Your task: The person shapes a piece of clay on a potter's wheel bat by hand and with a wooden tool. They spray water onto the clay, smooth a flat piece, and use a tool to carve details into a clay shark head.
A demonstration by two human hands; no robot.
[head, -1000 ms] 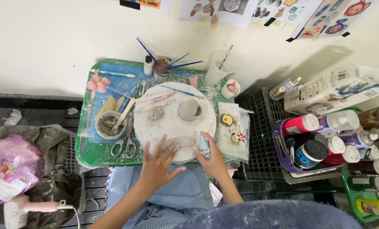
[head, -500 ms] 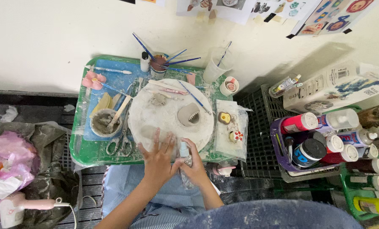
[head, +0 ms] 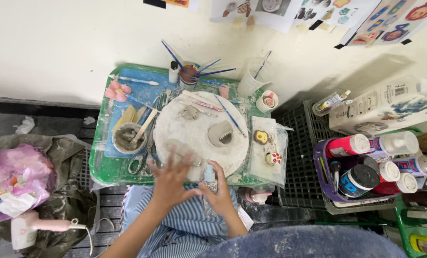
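My right hand [head: 218,191] is closed around a small clear spray bottle [head: 208,177], held upright at the near edge of the round white work board [head: 175,129]. My left hand [head: 172,176] hovers just left of the bottle with its fingers spread, slightly blurred, over the board's near rim. On the board lie a flat grey clay piece with a toothed edge [head: 221,133] and a smaller grey clay lump [head: 189,113]. The board rests on a green tray [head: 103,167].
A grey bowl with a wooden stick [head: 126,137], scissors [head: 138,162], a brush cup [head: 190,74], a plastic cup [head: 250,79] and small painted figures [head: 267,147] crowd the tray. Paint bottles in a purple bin [head: 366,165] stand right. A bag [head: 17,177] and pink hairdryer [head: 37,227] lie left.
Both hands have drawn back from the board toward me. My right hand has brought the spray bottle upright, and my left hand has come in beside it with spread fingers.
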